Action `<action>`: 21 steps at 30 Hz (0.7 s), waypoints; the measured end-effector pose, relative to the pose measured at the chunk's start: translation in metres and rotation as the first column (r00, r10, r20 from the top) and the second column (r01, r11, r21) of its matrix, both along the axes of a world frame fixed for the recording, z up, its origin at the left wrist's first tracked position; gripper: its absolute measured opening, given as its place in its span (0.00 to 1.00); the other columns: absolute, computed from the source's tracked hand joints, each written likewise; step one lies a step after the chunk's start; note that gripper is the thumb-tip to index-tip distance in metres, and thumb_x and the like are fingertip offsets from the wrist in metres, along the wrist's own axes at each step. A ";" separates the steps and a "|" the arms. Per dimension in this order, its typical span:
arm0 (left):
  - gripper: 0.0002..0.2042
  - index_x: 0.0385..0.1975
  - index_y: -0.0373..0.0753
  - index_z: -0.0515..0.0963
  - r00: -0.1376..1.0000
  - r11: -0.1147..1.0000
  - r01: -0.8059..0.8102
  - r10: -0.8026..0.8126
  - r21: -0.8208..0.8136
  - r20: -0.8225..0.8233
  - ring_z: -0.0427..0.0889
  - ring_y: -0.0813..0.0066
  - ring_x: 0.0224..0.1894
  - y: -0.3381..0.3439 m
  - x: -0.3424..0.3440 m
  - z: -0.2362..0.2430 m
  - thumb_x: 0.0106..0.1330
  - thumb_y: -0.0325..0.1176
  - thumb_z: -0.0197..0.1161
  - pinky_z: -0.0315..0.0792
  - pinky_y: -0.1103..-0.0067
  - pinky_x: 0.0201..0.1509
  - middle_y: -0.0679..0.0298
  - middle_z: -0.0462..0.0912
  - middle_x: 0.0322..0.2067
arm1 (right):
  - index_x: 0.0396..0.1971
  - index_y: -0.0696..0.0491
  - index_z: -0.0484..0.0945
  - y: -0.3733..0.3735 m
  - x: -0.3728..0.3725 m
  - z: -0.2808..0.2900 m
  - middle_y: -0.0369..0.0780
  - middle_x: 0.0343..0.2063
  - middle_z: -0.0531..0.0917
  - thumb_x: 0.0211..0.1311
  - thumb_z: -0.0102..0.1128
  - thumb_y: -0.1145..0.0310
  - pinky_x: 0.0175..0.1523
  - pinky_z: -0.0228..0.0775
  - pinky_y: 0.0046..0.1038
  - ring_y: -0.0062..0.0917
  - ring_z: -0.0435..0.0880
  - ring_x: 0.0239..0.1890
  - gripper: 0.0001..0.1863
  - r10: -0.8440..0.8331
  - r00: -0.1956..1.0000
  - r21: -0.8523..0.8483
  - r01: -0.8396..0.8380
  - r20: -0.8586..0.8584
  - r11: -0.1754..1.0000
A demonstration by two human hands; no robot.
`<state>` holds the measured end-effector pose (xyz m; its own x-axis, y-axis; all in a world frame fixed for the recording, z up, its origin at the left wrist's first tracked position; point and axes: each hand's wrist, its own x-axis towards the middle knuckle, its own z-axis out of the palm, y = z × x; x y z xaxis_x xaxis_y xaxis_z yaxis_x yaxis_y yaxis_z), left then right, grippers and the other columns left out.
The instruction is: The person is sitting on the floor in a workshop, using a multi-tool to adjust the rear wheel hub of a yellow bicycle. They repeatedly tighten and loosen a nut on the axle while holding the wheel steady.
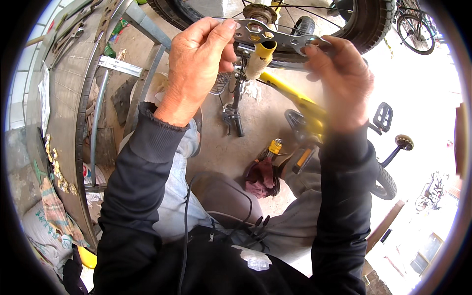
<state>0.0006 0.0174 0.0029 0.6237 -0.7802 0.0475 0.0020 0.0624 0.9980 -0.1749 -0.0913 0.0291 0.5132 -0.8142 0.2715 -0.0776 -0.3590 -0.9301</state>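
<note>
A flat grey multi-hole bike spanner point(282, 39) stretches level between my hands, in front of a bicycle wheel hub point(260, 14). My left hand point(194, 66) is closed on its left end, thumb on top. The right end is pinched in my right hand point(344, 73), which is partly smeared by motion. Just beyond the spanner stands the wheel with its black tyre point(372, 32). Below the spanner runs the yellow bike frame point(295, 98), with a handlebar grip point(238, 120) pointing down toward me. Whether the spanner touches the hub cannot be told.
A worn workbench point(66, 115) with a metal leg stands at my left. Between my feet lies a dark bag with reddish cloth point(262, 178) and a yellow tool point(275, 146). A black pedal point(382, 117) juts out on the right. Another bicycle point(415, 33) stands far right.
</note>
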 end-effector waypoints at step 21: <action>0.09 0.33 0.37 0.77 0.929 0.995 -0.008 0.043 -0.098 0.367 0.76 0.87 0.24 -0.009 0.009 0.004 0.64 0.36 0.63 0.72 0.89 0.27 0.71 0.78 0.22 | 0.36 0.58 0.81 0.005 0.001 -0.024 0.35 0.19 0.81 0.57 0.65 0.72 0.27 0.69 0.16 0.12 0.76 0.21 0.09 -0.073 0.985 -0.031 0.069 -0.155 0.997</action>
<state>0.0092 0.0082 0.0066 0.5680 -0.7452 0.3493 -0.3676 0.1500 0.9178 -0.1742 -0.0862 0.0052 0.4918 -0.8441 0.2136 -0.2469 -0.3705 -0.8954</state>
